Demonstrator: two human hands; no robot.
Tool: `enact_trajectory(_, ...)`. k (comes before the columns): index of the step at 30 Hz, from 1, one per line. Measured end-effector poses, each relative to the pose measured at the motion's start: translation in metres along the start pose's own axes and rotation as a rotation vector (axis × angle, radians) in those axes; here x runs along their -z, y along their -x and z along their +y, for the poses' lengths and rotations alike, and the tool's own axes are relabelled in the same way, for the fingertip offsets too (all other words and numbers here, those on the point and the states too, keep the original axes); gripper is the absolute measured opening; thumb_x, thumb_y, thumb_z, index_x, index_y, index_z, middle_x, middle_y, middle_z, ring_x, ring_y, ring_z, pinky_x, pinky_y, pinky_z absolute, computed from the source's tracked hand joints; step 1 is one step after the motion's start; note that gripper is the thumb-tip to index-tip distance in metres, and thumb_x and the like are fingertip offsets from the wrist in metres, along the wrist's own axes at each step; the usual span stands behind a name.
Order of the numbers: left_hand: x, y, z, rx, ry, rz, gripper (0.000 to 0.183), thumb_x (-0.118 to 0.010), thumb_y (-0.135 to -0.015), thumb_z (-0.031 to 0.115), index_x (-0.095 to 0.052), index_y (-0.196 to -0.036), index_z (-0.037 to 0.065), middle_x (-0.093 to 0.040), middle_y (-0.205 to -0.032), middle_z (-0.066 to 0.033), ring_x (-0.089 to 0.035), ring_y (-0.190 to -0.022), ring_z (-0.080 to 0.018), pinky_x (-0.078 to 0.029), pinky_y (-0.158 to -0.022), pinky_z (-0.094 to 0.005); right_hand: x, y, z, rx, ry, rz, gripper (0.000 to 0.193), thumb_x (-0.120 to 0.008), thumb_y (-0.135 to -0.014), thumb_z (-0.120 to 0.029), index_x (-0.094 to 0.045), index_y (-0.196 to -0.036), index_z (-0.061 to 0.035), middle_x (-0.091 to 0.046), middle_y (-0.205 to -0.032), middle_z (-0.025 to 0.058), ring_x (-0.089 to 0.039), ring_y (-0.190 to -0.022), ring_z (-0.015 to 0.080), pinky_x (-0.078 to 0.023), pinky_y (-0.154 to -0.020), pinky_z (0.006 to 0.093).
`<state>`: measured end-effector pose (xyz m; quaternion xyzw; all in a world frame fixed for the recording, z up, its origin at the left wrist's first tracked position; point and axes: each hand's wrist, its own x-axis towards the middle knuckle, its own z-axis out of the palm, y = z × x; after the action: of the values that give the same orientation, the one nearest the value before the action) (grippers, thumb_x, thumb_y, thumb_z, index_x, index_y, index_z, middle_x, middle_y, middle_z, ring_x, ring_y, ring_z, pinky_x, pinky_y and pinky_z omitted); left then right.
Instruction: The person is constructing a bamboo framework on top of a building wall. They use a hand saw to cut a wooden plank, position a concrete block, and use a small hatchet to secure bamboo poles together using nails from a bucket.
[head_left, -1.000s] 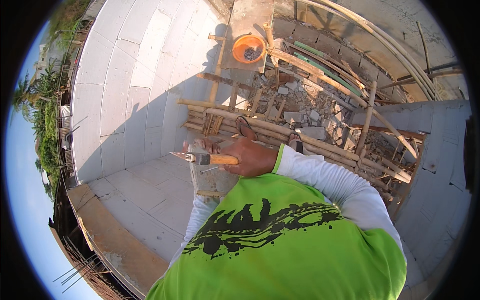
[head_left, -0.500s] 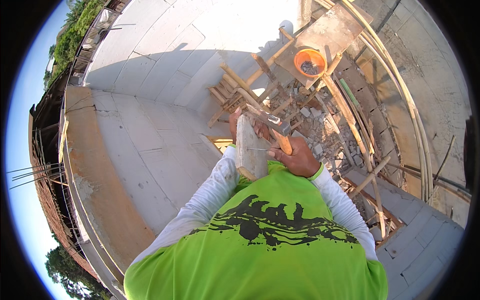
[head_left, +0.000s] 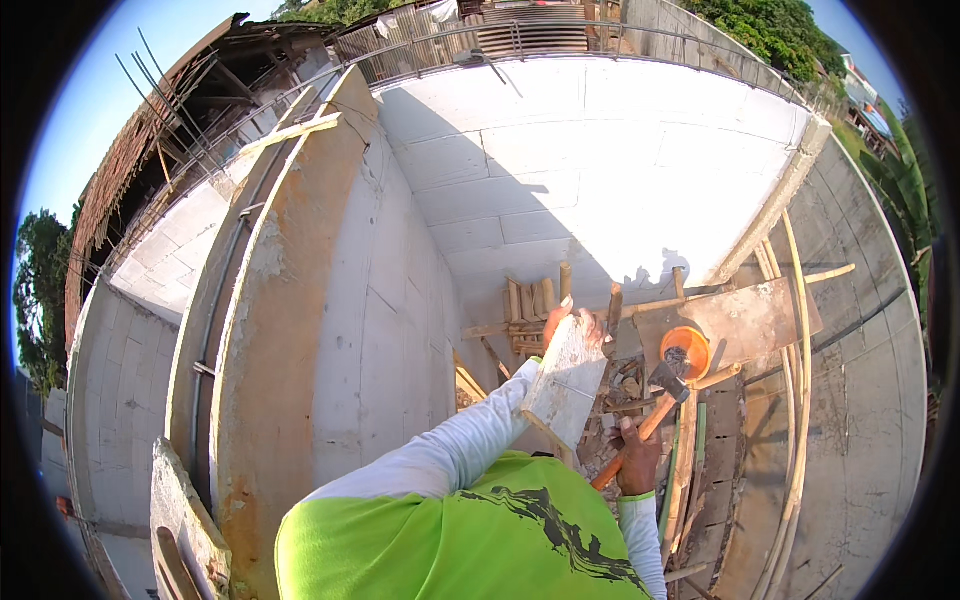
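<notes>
Pale board tilts near the middle of the frame, with the left hand gripping its top end. Next, the right hand is wrapped around a hammer. A loose left grip could let the board slip, and a bad swing could hurt those fingers. At far left stands a tall brown panel. Rubble lies mid-frame and could trip feet. Rightward, an orange bucket is partly hidden by the hammer, and long poles might block stepping that way.
</notes>
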<state>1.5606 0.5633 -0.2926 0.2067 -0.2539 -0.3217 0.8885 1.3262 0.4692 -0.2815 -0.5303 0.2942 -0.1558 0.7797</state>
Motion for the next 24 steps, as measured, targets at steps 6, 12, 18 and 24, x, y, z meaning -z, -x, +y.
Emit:
enact_trajectory(6, -0.024, -0.029, 0.002, -0.200, -0.058, 0.060, 0.056, -0.033, -0.097, 0.047, -0.049, -0.062, 0.006, -0.046, -0.058, -0.0090, -0.045, -0.061, -0.0226, -0.040, -0.080, -0.0371, -0.021, -0.029, 0.006, -0.028, -0.222, -0.247, 0.038, -0.060, -0.097, -0.022, -0.051, -0.126, 0.0016, -0.063, -0.117, 0.0127, -0.064, -0.101, 0.0226, -0.054, -0.083, 0.0355)
enact_trajectory(12, -0.046, -0.023, 0.023, -0.281, -0.137, 0.139, 0.052, -0.037, -0.095, 0.047, -0.048, -0.064, 0.007, -0.048, -0.064, -0.0080, -0.045, -0.066, -0.0211, -0.039, -0.078, -0.0332, -0.032, -0.023, -0.008, -0.027, -0.337, -0.389, 0.053, -0.058, -0.096, -0.021, -0.039, -0.139, 0.0051, -0.051, -0.133, 0.0160, -0.055, -0.118, 0.0262, -0.048, -0.099, 0.0391)
enact_trajectory(18, -0.049, 0.011, 0.061, -0.242, -1.033, 0.399, 0.034, -0.049, -0.099, 0.038, -0.055, -0.097, 0.005, -0.053, -0.097, -0.0088, -0.053, -0.094, -0.0226, -0.043, -0.086, -0.0353, -0.041, -0.019, -0.013, 0.067, -0.157, -0.377, 0.058, -0.059, -0.093, -0.022, -0.036, -0.139, 0.0052, -0.052, -0.128, 0.0187, -0.056, -0.115, 0.0293, -0.050, -0.094, 0.0404)
enact_trajectory(24, -0.052, 0.064, 0.038, 0.070, -1.760, 0.565, 0.056, -0.052, -0.091, 0.053, -0.059, -0.110, 0.001, -0.062, -0.101, -0.0213, -0.060, -0.093, -0.0368, -0.047, -0.079, -0.0474, -0.012, -0.062, 0.009, 0.279, 0.290, -0.186, 0.056, -0.060, -0.095, -0.022, -0.039, -0.137, 0.0103, -0.054, -0.126, 0.0224, -0.057, -0.110, 0.0303, -0.047, -0.095, 0.0395)
